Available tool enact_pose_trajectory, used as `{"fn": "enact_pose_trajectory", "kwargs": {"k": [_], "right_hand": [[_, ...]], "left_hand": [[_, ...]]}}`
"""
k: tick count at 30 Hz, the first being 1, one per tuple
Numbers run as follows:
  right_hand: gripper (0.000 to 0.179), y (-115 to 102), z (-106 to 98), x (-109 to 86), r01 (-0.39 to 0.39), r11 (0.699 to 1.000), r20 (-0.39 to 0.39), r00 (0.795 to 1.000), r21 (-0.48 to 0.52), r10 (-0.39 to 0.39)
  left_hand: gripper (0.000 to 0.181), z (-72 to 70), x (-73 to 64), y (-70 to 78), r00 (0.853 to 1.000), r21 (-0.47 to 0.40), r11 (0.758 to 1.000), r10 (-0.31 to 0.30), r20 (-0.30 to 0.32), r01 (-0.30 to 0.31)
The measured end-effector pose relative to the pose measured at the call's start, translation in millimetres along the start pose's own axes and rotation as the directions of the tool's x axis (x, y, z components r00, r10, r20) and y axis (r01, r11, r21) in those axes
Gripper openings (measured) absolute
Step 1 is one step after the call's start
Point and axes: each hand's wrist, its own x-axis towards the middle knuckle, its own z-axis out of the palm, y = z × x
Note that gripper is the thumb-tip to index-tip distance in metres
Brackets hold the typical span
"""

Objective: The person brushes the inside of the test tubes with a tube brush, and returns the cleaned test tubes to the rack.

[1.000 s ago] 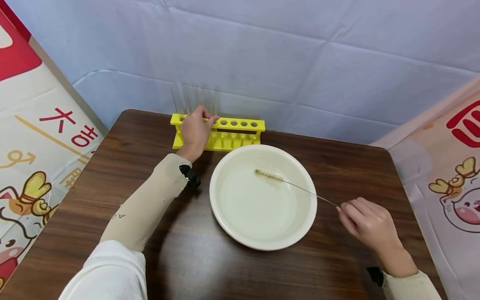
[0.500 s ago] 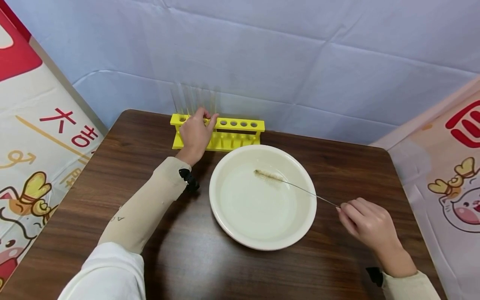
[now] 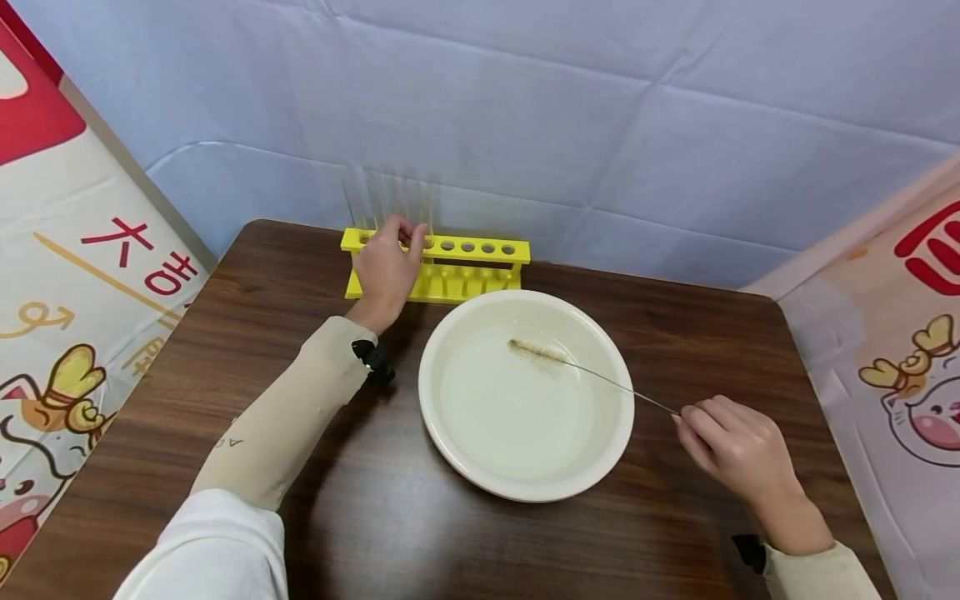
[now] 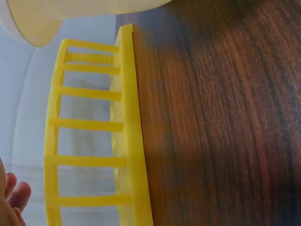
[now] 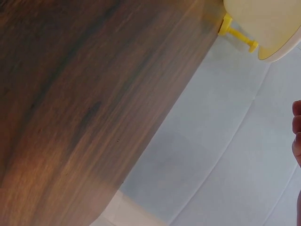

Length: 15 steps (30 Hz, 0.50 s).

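In the head view, my right hand (image 3: 738, 446) pinches the thin wire handle of a test tube brush (image 3: 536, 351). Its bristles lie inside a wide white basin (image 3: 438, 442) that seems to hold clear water. My left hand (image 3: 386, 271) reaches over the left part of a yellow test tube rack (image 3: 487, 250), thumb and fingers bent among several clear test tubes (image 3: 431, 204). I cannot tell whether they pinch a tube. The left wrist view shows the left fingertips (image 4: 19, 195) beside the rack's top bar. Only the right fingers (image 5: 297, 125) show in the right wrist view.
Rack and basin stand on a dark wooden table (image 3: 360, 533), the basin just in front of the rack. Holes on the rack's right side are bare. A pale cloth backdrop (image 3: 525, 100) hangs behind, with printed banners (image 3: 922, 358) at both sides.
My left hand shifts slightly left along the rack, and its thumb, spread half a second ago, is now nearer the fingers. The right hand and the brush stay still.
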Motion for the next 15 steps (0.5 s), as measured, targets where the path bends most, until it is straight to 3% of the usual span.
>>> {"fn": "enact_pose_trajectory", "kwargs": {"k": [7, 15], "right_hand": [[0.041, 0.3, -0.4, -0.4, -0.003, 1.000, 0.004, 1.000, -0.002, 0.003], [0.041, 0.4, 0.0, -1.0, -0.004, 1.000, -0.001, 1.000, -0.002, 0.004]], "left_hand": [[0.042, -1.2, -0.6, 1.0, 0.998, -0.019, 0.998, -0.059, -0.015, 0.059], [0.046, -0.4, -3.1, 1.7, 0.996, -0.039, 0.996, -0.082, -0.027, 0.081]]}}
